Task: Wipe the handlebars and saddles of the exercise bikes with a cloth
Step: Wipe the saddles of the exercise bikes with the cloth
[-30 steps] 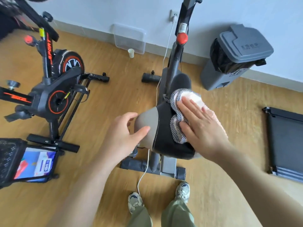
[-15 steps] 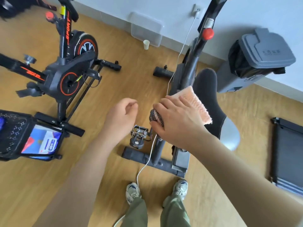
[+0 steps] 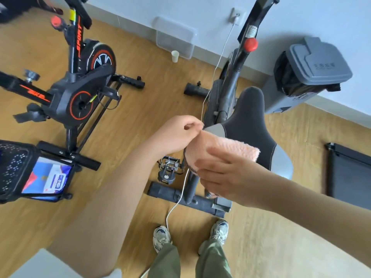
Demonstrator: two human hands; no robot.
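1. Cloth (image 3: 226, 152), pink and fluffy, is up between both hands, right in front of the wide rear end of the saddle (image 3: 251, 121). It covers that corner of the seat, and whether it actually touches the saddle, I can't tell.
2. Right hand (image 3: 220, 177) is smeared with blur. Thumb lies on top of the cloth and fingers wrap its near edge, so it's gripping, and the cloth's lower end is lost behind that hand.
3. Left hand (image 3: 176, 135) has its fingers curled, thumb and forefinger pinching the cloth's far corner, just beside the saddle's grey side panel.
4. A sliver of dark checked backing peeps from under the pink on the left, just above the pedal (image 3: 167, 167).
5. Grey bike (image 3: 226, 93) under the saddle: its front post runs off the top edge, and its rear base bar is partly behind the right forearm.
6. Black-and-orange bike (image 3: 80, 93) stands well to the left, cut off at the top and left edges.
7. White cable (image 3: 180, 195) drops from the wall socket, slips behind the cloth, then reappears heading down to the left shoe.
8. Grey lidded bin (image 3: 313, 63) sits by the wall, beyond the saddle to the right.
9. Dark flat panel (image 3: 349, 173) is chopped by the right edge, and what it is, I can't make out.
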